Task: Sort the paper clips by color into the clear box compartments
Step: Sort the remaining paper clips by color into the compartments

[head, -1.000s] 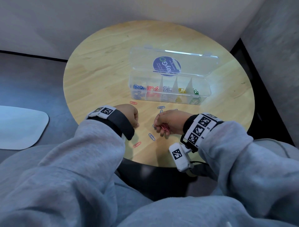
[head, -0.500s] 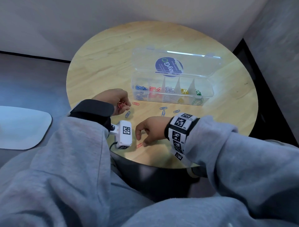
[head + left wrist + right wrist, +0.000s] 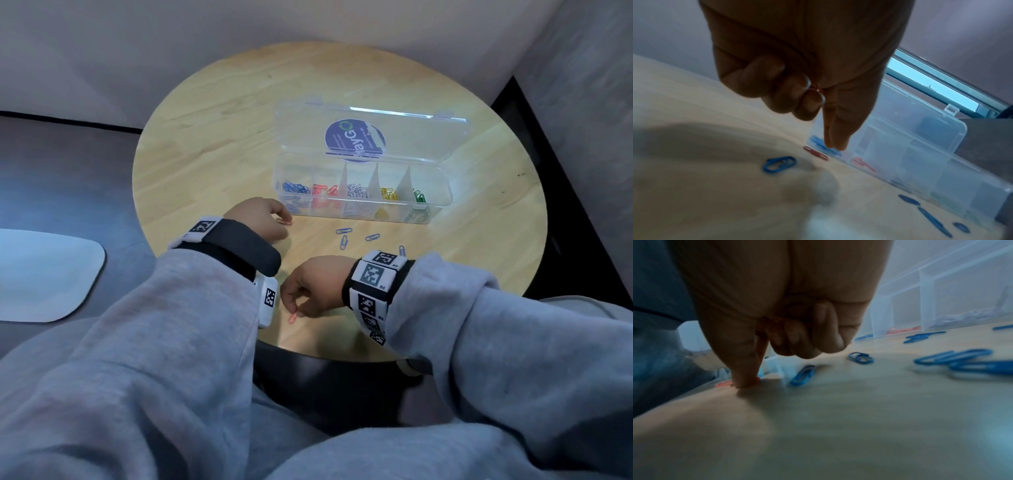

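Observation:
The clear box stands open mid-table, its compartments holding blue, red, white, yellow and green clips from left to right. My left hand is just before the box's left end. Its curled fingers hold red clips, and its thumb and forefinger point down over a loose red clip. Near the table's front edge my right hand pinches a red clip lying on the wood, with more red clips tucked in its palm. Several blue clips lie loose between hands and box.
The box lid lies open behind the compartments, bearing a round blue sticker. The round wooden table ends close to my right hand at the front edge. A pale flat mat lies on the floor at left.
My right hand has moved left and nearer to me, down onto the red clip by the front edge. My left hand has reached forward to the red clip beside the box.

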Tool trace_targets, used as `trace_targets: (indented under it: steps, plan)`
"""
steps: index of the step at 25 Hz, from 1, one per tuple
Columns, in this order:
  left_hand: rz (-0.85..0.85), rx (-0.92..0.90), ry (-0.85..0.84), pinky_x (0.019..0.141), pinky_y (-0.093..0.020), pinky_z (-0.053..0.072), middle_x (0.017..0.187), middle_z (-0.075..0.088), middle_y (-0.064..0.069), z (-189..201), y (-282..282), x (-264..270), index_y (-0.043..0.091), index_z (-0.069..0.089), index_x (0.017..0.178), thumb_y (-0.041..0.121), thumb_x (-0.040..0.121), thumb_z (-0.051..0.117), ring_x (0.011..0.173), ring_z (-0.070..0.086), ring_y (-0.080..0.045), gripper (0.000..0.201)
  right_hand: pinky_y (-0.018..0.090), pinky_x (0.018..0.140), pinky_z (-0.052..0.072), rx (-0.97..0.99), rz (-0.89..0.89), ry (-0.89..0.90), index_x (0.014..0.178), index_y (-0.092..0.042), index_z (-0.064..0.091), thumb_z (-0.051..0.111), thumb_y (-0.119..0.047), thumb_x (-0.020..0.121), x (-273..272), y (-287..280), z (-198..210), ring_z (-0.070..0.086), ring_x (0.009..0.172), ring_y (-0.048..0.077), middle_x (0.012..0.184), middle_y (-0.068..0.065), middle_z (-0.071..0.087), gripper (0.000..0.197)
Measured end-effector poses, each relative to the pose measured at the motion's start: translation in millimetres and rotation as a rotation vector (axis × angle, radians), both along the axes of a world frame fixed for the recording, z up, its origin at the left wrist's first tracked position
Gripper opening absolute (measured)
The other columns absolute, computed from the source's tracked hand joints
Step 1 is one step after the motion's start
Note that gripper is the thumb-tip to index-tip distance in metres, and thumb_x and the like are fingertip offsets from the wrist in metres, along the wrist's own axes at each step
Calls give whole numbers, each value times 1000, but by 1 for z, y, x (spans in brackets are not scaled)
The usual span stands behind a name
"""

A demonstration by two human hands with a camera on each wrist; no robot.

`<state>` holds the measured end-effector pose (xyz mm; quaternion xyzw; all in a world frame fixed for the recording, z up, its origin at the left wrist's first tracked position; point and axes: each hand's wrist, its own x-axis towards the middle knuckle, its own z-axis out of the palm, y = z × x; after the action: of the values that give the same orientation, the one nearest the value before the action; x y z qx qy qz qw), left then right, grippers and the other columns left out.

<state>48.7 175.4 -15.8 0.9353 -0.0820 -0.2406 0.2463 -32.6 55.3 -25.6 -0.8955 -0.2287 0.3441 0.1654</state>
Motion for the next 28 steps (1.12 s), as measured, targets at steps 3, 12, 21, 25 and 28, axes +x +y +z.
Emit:
trace_targets:
  steps: [3,12,21,25,28]
  plan:
    - [-27,93,-6,65,-23,37,83,53,2,-6,-5,4,27,65,108,8,82,54,80,51,-20,33,22,56,36,-19,-50,33,79,-20,64,61,-6,77,1,-7,1,42,55,4,60,-12,44,14]
    - [54,157,10,59,-23,38,71,62,2,-19,-2,11,20,60,72,15,80,65,76,59,-22,12,14,50,38,104,-556,41,62,-25,58,62,-12,75,9,-56,9,45,43,1,39,-15,49,19]
    - [105,-108,164,59,-24,36,63,54,-3,1,-4,-2,13,51,66,15,83,54,58,48,-22,18,19,45,36,512,-952,288,76,-16,54,55,5,86,5,-83,21,47,53,10,62,0,51,23]
    - [344,-435,310,43,-18,26,64,51,-7,20,-13,-9,11,43,64,2,83,41,47,39,-14,22,15,40,44,799,-1111,434,81,-8,58,35,11,90,7,-91,36,50,45,9,54,1,55,31]
    - [440,-576,349,34,-10,25,63,49,-9,39,-17,-7,7,43,64,0,84,35,40,39,-10,22,19,45,51,969,-1263,500,70,-4,49,27,10,88,13,-92,46,48,58,19,65,11,47,32]
